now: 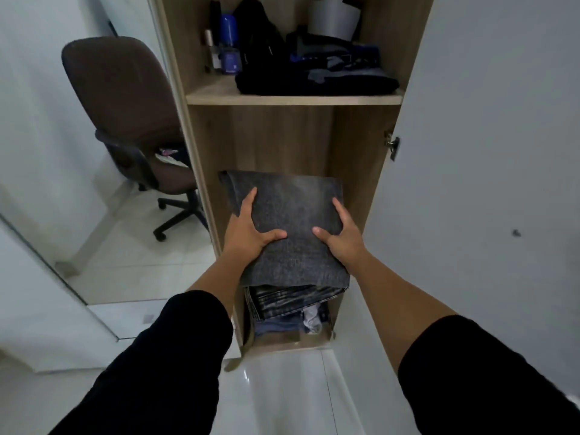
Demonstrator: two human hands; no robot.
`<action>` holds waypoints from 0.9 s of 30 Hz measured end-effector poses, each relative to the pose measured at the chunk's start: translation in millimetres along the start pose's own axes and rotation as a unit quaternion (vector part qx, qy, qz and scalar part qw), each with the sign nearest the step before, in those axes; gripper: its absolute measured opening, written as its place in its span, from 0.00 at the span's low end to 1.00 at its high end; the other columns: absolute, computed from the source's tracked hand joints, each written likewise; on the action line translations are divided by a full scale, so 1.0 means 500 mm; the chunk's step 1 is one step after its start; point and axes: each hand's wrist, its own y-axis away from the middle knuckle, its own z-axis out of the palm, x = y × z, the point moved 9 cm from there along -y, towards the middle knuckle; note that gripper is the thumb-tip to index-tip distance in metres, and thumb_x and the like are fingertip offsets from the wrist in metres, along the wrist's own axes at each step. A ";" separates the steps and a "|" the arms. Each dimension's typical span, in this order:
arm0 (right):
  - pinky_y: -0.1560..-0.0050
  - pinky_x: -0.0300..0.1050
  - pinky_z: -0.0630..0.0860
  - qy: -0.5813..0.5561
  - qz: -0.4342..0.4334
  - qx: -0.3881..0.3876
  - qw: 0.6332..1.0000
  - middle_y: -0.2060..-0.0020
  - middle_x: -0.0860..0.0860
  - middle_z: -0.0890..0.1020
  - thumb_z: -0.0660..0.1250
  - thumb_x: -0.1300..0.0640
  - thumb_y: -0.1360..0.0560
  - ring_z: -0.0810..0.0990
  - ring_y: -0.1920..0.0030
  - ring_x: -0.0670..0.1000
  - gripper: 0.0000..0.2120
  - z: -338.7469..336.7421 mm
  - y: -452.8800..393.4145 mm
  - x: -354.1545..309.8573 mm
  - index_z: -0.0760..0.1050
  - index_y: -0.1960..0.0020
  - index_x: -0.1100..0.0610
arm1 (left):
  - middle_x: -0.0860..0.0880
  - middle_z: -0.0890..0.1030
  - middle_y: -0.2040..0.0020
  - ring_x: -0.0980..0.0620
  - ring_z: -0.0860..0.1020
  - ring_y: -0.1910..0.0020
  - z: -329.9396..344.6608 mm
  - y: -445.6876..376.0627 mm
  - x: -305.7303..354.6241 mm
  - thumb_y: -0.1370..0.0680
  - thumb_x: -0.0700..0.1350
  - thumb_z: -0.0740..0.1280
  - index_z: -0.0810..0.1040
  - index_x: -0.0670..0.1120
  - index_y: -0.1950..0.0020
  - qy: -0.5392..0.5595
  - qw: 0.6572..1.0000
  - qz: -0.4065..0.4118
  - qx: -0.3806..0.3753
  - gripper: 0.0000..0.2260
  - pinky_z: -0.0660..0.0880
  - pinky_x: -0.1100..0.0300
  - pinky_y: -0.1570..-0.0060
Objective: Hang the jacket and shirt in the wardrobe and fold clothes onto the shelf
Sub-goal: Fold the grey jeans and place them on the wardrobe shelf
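Both hands clamp a folded dark grey garment from its two sides: the left hand grips the left edge, thumb laid across the top and fingers curled round the side, and the right hand mirrors it on the right edge. Which kind of garment it is cannot be told from the fold, though the cloth looks like coarse denim. It sits inside the lower compartment of the wooden wardrobe, on top of a pile of folded clothes showing striped dark fabric and blue denim beneath.

Above, the upper shelf carries a heap of black and grey clothes, with a blue bottle and smaller toiletries at its left and a white cylindrical object behind. The white wardrobe door stands open on the right. Left of the wardrobe, a brown office chair stands on the white tiled floor. Black sleeves cover both upper arms.
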 end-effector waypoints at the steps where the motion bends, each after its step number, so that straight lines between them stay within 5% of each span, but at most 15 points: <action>1: 0.30 0.52 0.67 -0.007 -0.008 0.000 1.000 0.27 0.50 0.64 0.73 0.51 0.29 0.66 0.29 0.52 0.38 0.003 -0.031 0.014 0.56 0.25 0.43 | 0.44 0.64 0.28 0.42 0.67 0.32 0.014 -0.029 -0.010 0.38 0.59 0.77 0.50 0.60 0.24 -0.003 1.000 -0.001 0.002 0.50 0.68 0.50 0.36; 18: 0.29 0.46 0.64 -0.027 -0.168 0.067 0.983 0.26 0.52 0.62 0.71 0.55 0.26 0.65 0.28 0.52 0.39 0.051 -0.352 0.333 0.52 0.23 0.47 | 0.39 0.59 0.26 0.39 0.61 0.28 0.287 -0.315 -0.212 0.37 0.61 0.76 0.47 0.59 0.23 -0.056 0.986 0.146 0.050 0.51 0.61 0.49 0.29; 27: 0.30 0.54 0.66 0.036 -0.108 0.058 0.992 0.27 0.52 0.65 0.71 0.48 0.28 0.67 0.29 0.55 0.41 0.092 -0.559 0.419 0.51 0.23 0.44 | 0.38 0.61 0.26 0.38 0.61 0.28 0.376 -0.514 -0.292 0.36 0.62 0.74 0.45 0.56 0.22 -0.106 0.991 0.082 0.030 0.52 0.63 0.50 0.31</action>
